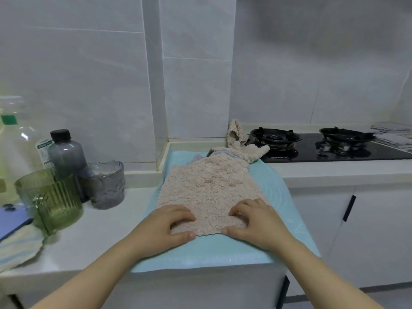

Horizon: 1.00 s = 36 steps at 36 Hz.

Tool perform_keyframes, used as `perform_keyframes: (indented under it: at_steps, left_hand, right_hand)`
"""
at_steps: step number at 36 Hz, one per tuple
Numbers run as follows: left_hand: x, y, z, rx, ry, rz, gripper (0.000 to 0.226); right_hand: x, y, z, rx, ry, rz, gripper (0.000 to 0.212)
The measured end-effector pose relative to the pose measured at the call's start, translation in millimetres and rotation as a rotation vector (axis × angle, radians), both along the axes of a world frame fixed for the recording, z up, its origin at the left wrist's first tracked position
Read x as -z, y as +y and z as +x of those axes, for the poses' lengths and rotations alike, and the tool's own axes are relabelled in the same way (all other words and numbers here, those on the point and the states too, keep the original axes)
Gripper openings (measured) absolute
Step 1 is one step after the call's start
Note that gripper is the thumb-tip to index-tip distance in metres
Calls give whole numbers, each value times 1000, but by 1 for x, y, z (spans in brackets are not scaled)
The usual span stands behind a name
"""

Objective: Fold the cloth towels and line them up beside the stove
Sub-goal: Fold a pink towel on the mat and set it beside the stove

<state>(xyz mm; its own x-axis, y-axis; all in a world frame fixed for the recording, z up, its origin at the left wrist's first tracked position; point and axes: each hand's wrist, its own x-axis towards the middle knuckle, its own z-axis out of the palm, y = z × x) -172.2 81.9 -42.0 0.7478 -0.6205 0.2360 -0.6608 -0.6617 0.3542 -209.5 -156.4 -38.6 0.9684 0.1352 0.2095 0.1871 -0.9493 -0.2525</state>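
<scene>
A fluffy pink towel (pixel 209 188) lies spread flat on a light blue mat (pixel 223 250) on the counter. My left hand (pixel 166 226) pinches its near left corner, fingers curled on top and thumb at the edge. My right hand (pixel 254 221) grips the near right corner the same way. Beyond the spread towel lies a crumpled heap of more towels (pixel 243 150), pink and pale blue, reaching the stove's left edge. The black two-burner gas stove (pixel 323 148) sits to the right. Folded grey towels (pixel 392 134) lie on the counter right of the stove.
At the left stand a green ribbed glass (pixel 53 197), a grey glass (pixel 104 186), a dark bottle (pixel 65 152) and a large clear bottle (pixel 17 143). A striped cloth (pixel 17 248) and a blue phone (pixel 11 221) lie at the far left. White cabinets stand below right.
</scene>
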Motion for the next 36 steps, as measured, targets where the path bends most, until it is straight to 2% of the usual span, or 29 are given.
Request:
perform_keyframes:
  at_steps: [4, 7, 11, 15, 19, 21, 23, 27, 29, 33, 36]
  left_hand:
    - [5, 0, -5, -91, -133, -58, 59]
    - [7, 2, -5, -203, -169, -97, 25]
    - [8, 2, -5, -310, -179, -129, 30]
    - [10, 3, -4, -413, -170, -175, 29]
    - [10, 3, -7, -451, -186, -179, 31]
    - [10, 3, -10, -454, -179, -194, 25]
    - [7, 2, -12, -442, -155, -212, 16]
    - [5, 0, -12, -395, -112, -150, 42]
    - [5, 0, -12, -416, -121, -143, 45]
    - [6, 1, -12, -458, -166, -168, 42]
    - [5, 1, -13, -463, -176, -241, 31]
  right_hand:
    - [5, 3, -4, 16, -137, -13, 34]
    - [7, 1, -6, 33, -211, 35, 21]
    - [7, 0, -6, 118, -271, 66, 25]
    - [13, -2, -3, 238, -332, 6, 26]
    - [22, -1, 0, 316, -538, -77, 26]
    - [21, 0, -1, 305, -576, -118, 22]
    - [20, 2, -1, 301, -551, -117, 28]
    - [17, 3, -2, 312, -379, -118, 18]
    - [14, 2, -2, 305, -271, -131, 22]
    - [12, 1, -4, 307, -291, -95, 20]
    - [13, -1, -5, 315, -301, -40, 23]
